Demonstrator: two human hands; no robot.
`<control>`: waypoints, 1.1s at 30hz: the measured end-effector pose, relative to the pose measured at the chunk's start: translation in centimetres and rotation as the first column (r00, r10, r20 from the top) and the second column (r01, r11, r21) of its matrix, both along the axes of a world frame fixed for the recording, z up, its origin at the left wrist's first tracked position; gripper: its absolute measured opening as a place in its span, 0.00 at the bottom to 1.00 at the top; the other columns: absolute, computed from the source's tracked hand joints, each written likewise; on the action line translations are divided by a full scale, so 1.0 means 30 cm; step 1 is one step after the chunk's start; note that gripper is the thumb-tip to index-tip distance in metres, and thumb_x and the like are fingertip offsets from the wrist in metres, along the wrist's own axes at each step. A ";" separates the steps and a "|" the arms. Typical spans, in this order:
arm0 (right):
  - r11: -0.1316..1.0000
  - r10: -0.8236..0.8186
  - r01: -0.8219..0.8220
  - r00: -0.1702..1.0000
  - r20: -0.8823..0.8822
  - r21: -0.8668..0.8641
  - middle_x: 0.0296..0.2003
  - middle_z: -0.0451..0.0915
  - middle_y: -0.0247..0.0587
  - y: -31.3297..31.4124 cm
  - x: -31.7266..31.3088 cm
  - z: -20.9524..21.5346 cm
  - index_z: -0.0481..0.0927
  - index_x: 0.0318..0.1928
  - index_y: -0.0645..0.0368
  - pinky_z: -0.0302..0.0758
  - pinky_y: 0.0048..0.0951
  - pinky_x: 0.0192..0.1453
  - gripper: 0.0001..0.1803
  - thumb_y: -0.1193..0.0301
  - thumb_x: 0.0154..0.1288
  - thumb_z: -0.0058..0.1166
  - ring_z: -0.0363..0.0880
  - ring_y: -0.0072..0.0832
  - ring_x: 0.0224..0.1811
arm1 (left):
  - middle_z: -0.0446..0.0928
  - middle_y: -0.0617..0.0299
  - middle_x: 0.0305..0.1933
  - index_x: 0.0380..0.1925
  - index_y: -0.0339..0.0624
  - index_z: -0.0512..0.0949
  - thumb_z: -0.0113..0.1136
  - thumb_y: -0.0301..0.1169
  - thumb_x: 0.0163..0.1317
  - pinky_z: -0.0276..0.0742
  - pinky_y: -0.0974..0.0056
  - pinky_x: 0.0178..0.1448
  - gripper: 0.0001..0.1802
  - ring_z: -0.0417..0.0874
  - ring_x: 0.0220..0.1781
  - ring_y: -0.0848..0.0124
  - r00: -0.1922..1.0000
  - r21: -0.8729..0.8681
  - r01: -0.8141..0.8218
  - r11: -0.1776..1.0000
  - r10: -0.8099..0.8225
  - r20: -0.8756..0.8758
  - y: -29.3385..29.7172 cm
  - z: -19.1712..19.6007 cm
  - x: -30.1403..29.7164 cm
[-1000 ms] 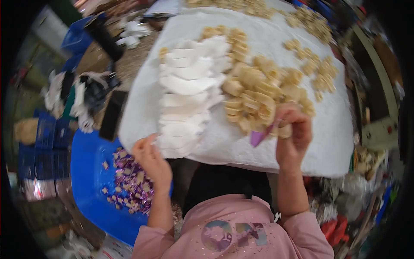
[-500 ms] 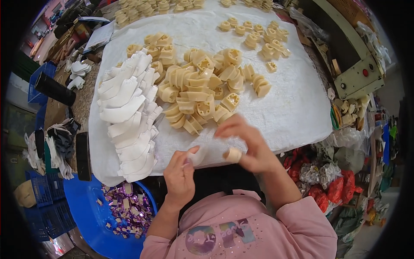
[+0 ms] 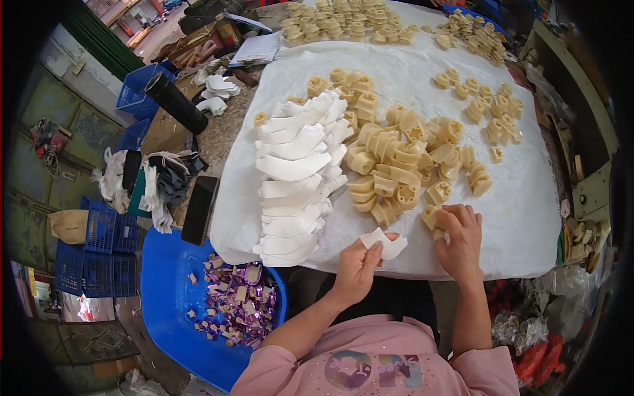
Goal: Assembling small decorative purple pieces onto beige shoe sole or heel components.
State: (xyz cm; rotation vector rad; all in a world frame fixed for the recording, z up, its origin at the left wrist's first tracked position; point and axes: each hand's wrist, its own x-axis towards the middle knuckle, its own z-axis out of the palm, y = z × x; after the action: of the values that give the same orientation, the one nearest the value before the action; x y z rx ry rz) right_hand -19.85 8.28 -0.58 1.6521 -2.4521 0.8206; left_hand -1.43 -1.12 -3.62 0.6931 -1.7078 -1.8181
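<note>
Head view: the left hand [image 3: 357, 266] is closed on a curved white plastic piece [image 3: 385, 244], thumb on top, holding it just above the near edge of the white cloth-covered table [image 3: 528, 218]. The right hand [image 3: 458, 236] lies to the right of that piece, its fingers curled down over a small tan ribbed plastic part [image 3: 438, 233] at the near end of the tan heap; whether it grips the part or only presses on it cannot be told.

Beyond the left hand a long overlapping row of white curved pieces [image 3: 297, 175] runs away across the cloth, and right of it lies the heap of tan ribbed parts [image 3: 396, 165], with more tan parts scattered toward the far side. Judging by these large loose stocks, most of the work looks left to do.

Left of the cloth, below its edge, a blue plastic tub [image 3: 172, 297] holds purple and tan scraps [image 3: 234, 307].
</note>
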 end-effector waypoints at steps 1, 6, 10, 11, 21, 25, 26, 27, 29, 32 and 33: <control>1.000 -0.005 0.006 0.999 -0.048 0.011 0.38 0.75 0.38 0.004 -0.001 -0.002 0.77 0.34 0.57 0.63 0.36 0.45 0.18 0.80 0.36 0.54 0.70 0.37 0.41 | 0.78 0.64 0.37 0.49 0.34 0.76 0.39 0.36 0.72 0.68 0.76 0.35 0.20 0.70 0.31 0.82 1.000 0.010 0.025 1.000 -0.025 0.014 -0.001 -0.001 0.003; 0.996 -0.086 0.081 0.980 -0.177 -0.034 0.44 0.77 0.37 0.055 -0.044 0.003 0.79 0.38 0.58 0.64 0.37 0.47 0.22 0.85 0.36 0.50 0.70 0.39 0.42 | 0.79 0.64 0.34 0.49 0.36 0.76 0.39 0.36 0.72 0.69 0.74 0.36 0.19 0.71 0.29 0.80 0.997 -0.042 0.065 0.997 -0.064 0.037 -0.008 0.002 -0.010; 0.998 0.058 -0.052 0.958 -0.280 0.030 0.50 0.76 0.41 0.062 -0.056 -0.009 0.77 0.48 0.60 0.70 0.39 0.52 0.27 0.87 0.41 0.50 0.70 0.42 0.50 | 0.79 0.63 0.35 0.49 0.36 0.77 0.39 0.36 0.72 0.70 0.74 0.36 0.19 0.71 0.29 0.80 0.995 -0.045 0.103 0.994 -0.103 0.009 -0.005 -0.017 -0.049; 0.998 0.059 -0.053 0.958 -0.280 0.029 0.50 0.76 0.41 0.054 -0.058 -0.011 0.77 0.48 0.60 0.70 0.39 0.52 0.27 0.87 0.41 0.50 0.70 0.42 0.50 | 0.73 0.64 0.28 0.48 0.38 0.77 0.40 0.35 0.72 0.67 0.72 0.33 0.18 0.68 0.27 0.79 0.996 -0.064 0.080 0.995 -0.082 -0.031 0.005 -0.025 -0.063; 0.996 0.036 -0.053 0.978 -0.205 -0.075 0.46 0.77 0.43 0.000 -0.077 -0.029 0.77 0.40 0.63 0.74 0.37 0.48 0.21 0.86 0.40 0.51 0.73 0.44 0.48 | 0.71 0.59 0.37 0.49 0.40 0.76 0.40 0.38 0.72 0.69 0.68 0.48 0.18 0.75 0.40 0.70 0.962 -0.081 0.189 0.979 -0.201 -0.185 0.013 0.001 -0.147; 0.985 0.077 -0.106 0.977 -0.197 -0.138 0.45 0.77 0.43 0.015 -0.071 -0.053 0.78 0.35 0.62 0.75 0.37 0.47 0.15 0.80 0.41 0.55 0.74 0.43 0.49 | 0.66 0.59 0.51 0.50 0.37 0.75 0.40 0.37 0.72 0.63 0.65 0.61 0.19 0.69 0.56 0.70 0.920 0.001 0.288 0.958 -0.277 -0.276 0.043 -0.032 -0.219; 0.985 0.077 -0.105 0.978 -0.196 -0.135 0.45 0.77 0.43 0.018 -0.070 -0.051 0.78 0.35 0.62 0.75 0.37 0.47 0.15 0.80 0.41 0.55 0.74 0.43 0.49 | 0.62 0.58 0.54 0.51 0.36 0.75 0.40 0.37 0.72 0.61 0.63 0.63 0.20 0.67 0.60 0.67 0.899 -0.087 0.303 0.949 -0.315 -0.303 0.049 -0.048 -0.241; 0.982 0.078 -0.105 0.983 -0.169 -0.157 0.45 0.77 0.43 0.021 -0.068 -0.047 0.78 0.36 0.62 0.75 0.37 0.47 0.15 0.78 0.42 0.56 0.74 0.43 0.48 | 0.57 0.57 0.58 0.51 0.36 0.74 0.41 0.38 0.71 0.59 0.61 0.65 0.20 0.64 0.63 0.64 0.877 -0.175 0.313 0.934 -0.355 -0.325 0.057 -0.060 -0.260; 0.980 0.074 -0.098 0.987 -0.143 -0.174 0.46 0.76 0.44 0.031 -0.074 -0.059 0.78 0.37 0.61 0.75 0.37 0.47 0.16 0.76 0.43 0.57 0.74 0.44 0.48 | 0.53 0.55 0.62 0.54 0.41 0.73 0.42 0.36 0.70 0.58 0.57 0.66 0.18 0.62 0.65 0.57 0.860 -0.155 0.356 0.921 -0.388 -0.330 0.072 -0.068 -0.281; 0.955 0.053 0.021 0.969 0.243 -0.294 0.48 0.75 0.47 0.063 -0.103 -0.102 0.76 0.41 0.62 0.73 0.35 0.48 0.19 0.70 0.46 0.58 0.75 0.43 0.48 | 0.51 0.50 0.64 0.56 0.52 0.73 0.45 0.32 0.68 0.58 0.55 0.67 0.18 0.61 0.65 0.52 0.902 -0.373 0.261 0.890 -0.362 -0.234 0.094 -0.058 -0.294; 0.956 0.052 0.023 0.968 0.245 -0.293 0.48 0.75 0.47 0.065 -0.098 -0.105 0.76 0.41 0.62 0.73 0.35 0.48 0.19 0.70 0.46 0.58 0.75 0.43 0.48 | 0.51 0.47 0.64 0.56 0.57 0.73 0.47 0.30 0.66 0.57 0.54 0.68 0.19 0.60 0.66 0.49 0.927 -0.432 0.243 0.869 -0.340 -0.161 0.105 -0.055 -0.293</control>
State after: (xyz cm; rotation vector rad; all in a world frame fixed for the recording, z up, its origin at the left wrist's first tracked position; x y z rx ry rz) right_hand -22.78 10.23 -3.72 1.5413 -2.3189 1.3974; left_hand -10.22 2.03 -5.27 0.0418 -2.0197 -1.5736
